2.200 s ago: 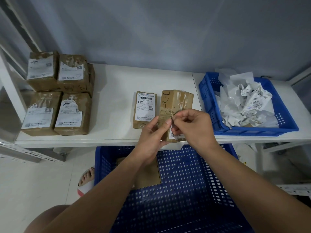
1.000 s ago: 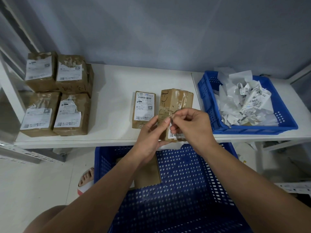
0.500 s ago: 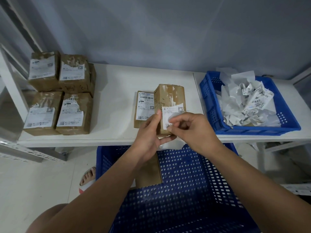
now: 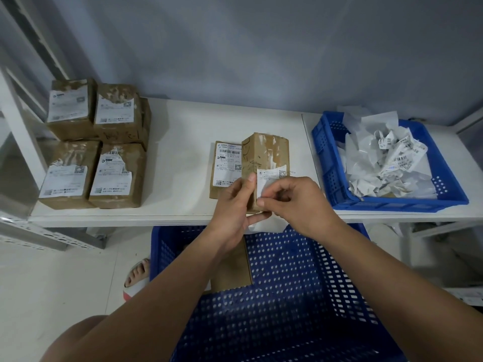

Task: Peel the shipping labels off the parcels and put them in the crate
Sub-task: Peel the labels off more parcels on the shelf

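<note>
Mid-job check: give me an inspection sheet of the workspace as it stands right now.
Surface: white shelf.
Job's things: held parcel upright, its label part-peeled; labelled parcel lying beside it; labelled parcels stacked at left; small crate holds peeled labels.
Clutter: nothing seen.
Grippers: left hand grips held parcel; right hand pinches label.
Cables: nothing seen.
Surroundings: large crate below, one parcel inside; grey wall.

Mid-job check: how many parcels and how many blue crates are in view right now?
Parcels: 7 (four left parcels, one flat parcel, one held parcel in the left hand, one crated parcel in the lower crate)
Blue crates: 2 (the lower crate and the shelf crate)
Total: 9
</note>
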